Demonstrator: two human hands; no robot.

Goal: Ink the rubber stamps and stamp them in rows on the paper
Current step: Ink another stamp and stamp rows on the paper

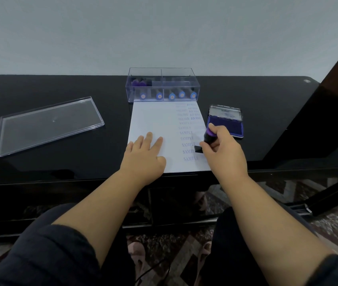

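A white sheet of paper lies on the black desk, its right side carrying a column of blue prints, most reading SAMPLE. My left hand lies flat on the paper's lower middle, fingers straight. My right hand grips a rubber stamp with a purple handle and black base; the base sits at the paper's right edge beside the lower SAMPLE prints. An open purple ink pad with its lid raised lies just right of the paper. A clear box behind the paper holds several more stamps.
The box's clear lid lies flat on the desk at the left. A dark slanted post rises at the right. A pale wall stands behind the desk. My knees and a patterned floor show below the desk edge.
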